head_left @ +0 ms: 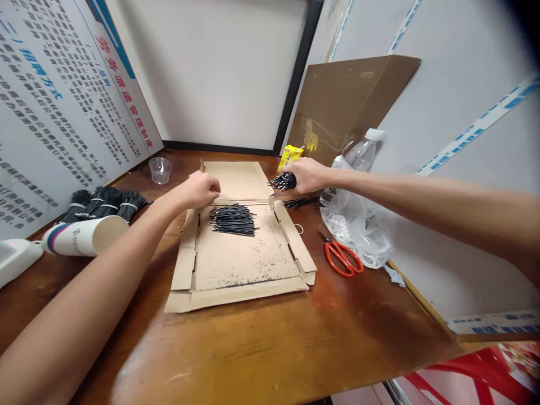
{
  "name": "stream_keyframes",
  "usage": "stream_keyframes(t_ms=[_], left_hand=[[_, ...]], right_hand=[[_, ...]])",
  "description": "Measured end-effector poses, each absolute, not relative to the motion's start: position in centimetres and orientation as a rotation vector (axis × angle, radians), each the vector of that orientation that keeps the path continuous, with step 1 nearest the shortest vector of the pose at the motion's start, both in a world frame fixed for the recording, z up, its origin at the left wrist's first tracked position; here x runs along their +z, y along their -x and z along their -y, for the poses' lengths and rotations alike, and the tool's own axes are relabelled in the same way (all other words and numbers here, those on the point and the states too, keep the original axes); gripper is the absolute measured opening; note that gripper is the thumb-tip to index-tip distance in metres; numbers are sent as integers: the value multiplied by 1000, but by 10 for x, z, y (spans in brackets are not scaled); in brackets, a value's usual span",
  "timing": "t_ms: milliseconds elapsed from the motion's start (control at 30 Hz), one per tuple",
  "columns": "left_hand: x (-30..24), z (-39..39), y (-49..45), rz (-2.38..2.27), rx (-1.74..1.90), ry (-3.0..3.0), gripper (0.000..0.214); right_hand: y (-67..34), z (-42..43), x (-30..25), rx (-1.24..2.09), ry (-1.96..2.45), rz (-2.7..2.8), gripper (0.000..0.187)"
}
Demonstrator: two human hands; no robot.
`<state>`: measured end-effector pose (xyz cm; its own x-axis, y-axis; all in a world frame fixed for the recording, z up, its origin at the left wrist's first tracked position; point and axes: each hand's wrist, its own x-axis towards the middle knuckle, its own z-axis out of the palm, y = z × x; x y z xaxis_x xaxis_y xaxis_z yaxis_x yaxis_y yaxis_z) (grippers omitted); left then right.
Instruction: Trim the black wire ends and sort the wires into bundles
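Note:
A flattened cardboard tray (240,264) lies on the wooden table (270,343). A loose pile of thin black wires (233,219) rests on its far half. My right hand (307,174) is closed around a bunch of black wires (282,181), held above the tray's far right corner with the wire ends pointing left. My left hand (200,189) is closed in a loose fist at the tray's far left edge, just beyond the pile; what its fingers pinch is hidden.
Tied black wire bundles (105,202) and a tipped paper cup (86,236) lie at left, with a clear plastic cup (160,170) behind. Orange scissors (342,257), a plastic bag (358,225), a water bottle (360,152) and a yellow packet (290,155) sit at right. A cardboard sheet (346,101) leans on the wall.

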<state>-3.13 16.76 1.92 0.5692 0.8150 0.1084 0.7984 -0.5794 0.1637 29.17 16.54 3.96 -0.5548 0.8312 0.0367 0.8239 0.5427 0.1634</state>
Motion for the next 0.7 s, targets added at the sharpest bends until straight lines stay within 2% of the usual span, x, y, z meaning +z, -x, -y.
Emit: stream_keyframes(t_ms=[267,500,700], left_hand=[[22,-166,33,-1451,273,-2677,32],[22,-163,29,-1478,342,-2511,40],[6,-136,15,-1693,737,-2241,37]], right_hand=[[-177,-149,29,170,-1396,-2703,32],[-142,-143,17,66,-1309,-2640,40],[-139,-147,13,-30,-1267,-2593,47]])
